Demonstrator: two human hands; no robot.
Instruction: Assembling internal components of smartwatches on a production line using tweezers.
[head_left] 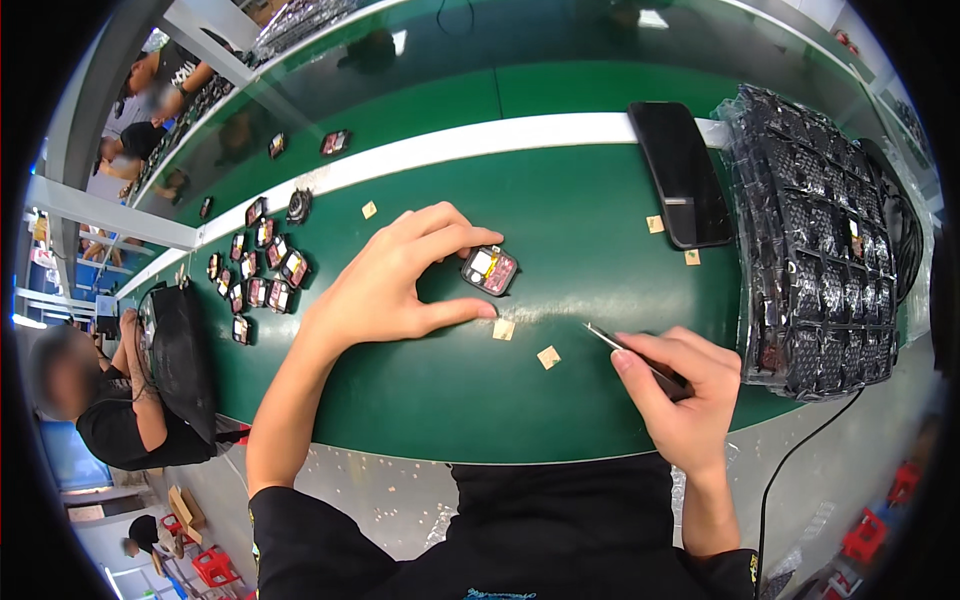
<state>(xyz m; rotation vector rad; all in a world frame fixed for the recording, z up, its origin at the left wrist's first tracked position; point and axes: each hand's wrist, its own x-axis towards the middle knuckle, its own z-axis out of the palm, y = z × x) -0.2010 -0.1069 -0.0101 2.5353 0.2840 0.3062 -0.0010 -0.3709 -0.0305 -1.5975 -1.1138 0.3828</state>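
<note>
Okay, left hand (395,268) half-open in a C, fingertips at the upper edge of the small black device (490,270) on the green table (600,420), thumb apart from it, nothing pinched, tan square (504,330) just beside. Right hand (692,388) closed round tweezers (606,337), tips away from device.

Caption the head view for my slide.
Left hand beside a small device, right hand holding tweezers, green table below.
</note>
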